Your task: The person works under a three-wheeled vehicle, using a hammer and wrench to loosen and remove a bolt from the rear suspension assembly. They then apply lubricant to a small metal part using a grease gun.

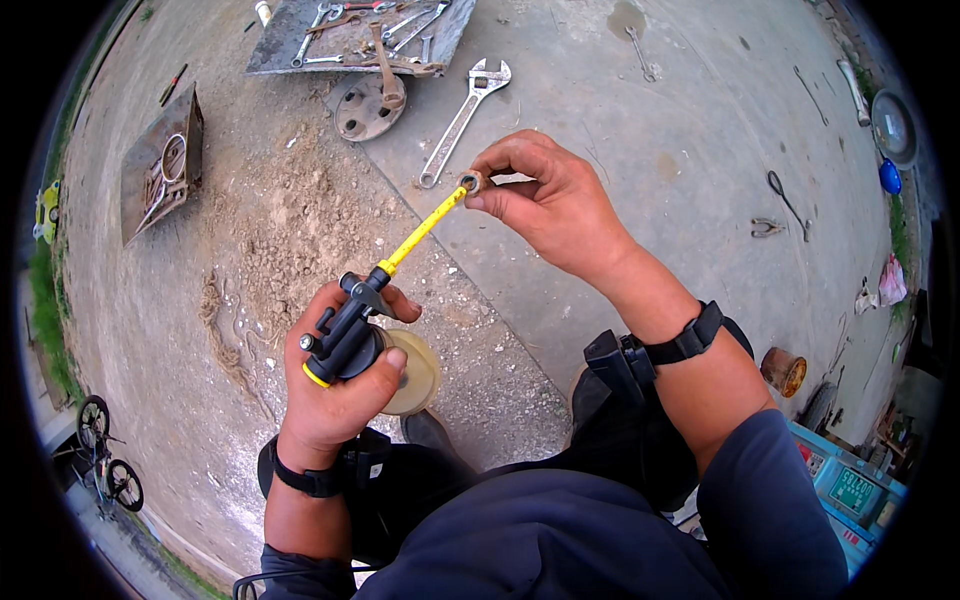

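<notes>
My left hand is wrapped round the black body of a spray gun with a translucent yellowish cup below it. From its front a long yellow nozzle tube slants up to the right. At the tube's tip my right hand pinches a small rusty metal ring or nut between thumb and fingers. The tip meets the ring's opening; whether it goes inside I cannot tell. Just beyond that hand a large adjustable wrench lies on the concrete.
Ahead is a metal tray of wrenches, beside a round holed metal plate. Another tray stands left of a dirt heap. Pliers and a rusty can lie right. A rope lies at left.
</notes>
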Tool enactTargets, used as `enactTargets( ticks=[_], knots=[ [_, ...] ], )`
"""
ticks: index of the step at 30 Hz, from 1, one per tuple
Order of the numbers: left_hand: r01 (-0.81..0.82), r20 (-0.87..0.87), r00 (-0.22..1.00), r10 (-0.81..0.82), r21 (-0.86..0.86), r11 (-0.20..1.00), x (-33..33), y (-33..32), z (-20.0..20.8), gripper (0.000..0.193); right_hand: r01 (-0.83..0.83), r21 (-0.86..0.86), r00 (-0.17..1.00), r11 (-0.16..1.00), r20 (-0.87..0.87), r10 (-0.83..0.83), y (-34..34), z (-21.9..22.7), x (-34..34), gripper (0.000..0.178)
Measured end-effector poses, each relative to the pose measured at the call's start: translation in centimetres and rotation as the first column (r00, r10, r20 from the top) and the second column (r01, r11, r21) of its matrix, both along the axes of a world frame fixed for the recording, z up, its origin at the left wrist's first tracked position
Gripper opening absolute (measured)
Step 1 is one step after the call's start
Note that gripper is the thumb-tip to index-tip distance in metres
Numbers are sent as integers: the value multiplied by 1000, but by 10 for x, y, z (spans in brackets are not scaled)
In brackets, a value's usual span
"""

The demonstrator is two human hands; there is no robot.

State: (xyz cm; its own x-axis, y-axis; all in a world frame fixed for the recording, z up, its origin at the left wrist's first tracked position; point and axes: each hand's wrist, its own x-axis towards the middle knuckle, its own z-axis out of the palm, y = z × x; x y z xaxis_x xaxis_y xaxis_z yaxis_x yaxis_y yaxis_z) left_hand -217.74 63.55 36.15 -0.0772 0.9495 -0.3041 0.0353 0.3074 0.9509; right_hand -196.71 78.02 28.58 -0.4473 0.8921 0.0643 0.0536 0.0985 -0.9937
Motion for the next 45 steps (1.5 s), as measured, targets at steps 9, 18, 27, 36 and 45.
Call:
enactTargets(
  ticks=[9, 18, 27, 36, 45],
  knots=[
    [0, -12, 1000, 0, -13, 1000, -2, 1, 1, 49, -45, -46, 998, 998, 43, 47, 2, 6, -1, 20],
    [-3, 0, 1000, 3, -14, 1000, -3, 0, 1, 48, -49, -63, 997, 997, 52, 53, 2, 9, -2, 21],
    [-11, -1, 1000, 11, -33, 999, -2, -1, 2, 48, -51, -54, 997, 997, 53, 54, 1, 7, -3, 20],
    [-24, -1, 1000, 24, -28, 999, -1, -1, 2, 47, -15, -32, 1000, 999, 3, 15, 0, 2, -4, 21],
    [-24, -22, 999, 24, -13, 1000, -3, -1, 1, 45, -12, -29, 1000, 1000, 20, 13, 0, 1, -5, 23]
  ],
)
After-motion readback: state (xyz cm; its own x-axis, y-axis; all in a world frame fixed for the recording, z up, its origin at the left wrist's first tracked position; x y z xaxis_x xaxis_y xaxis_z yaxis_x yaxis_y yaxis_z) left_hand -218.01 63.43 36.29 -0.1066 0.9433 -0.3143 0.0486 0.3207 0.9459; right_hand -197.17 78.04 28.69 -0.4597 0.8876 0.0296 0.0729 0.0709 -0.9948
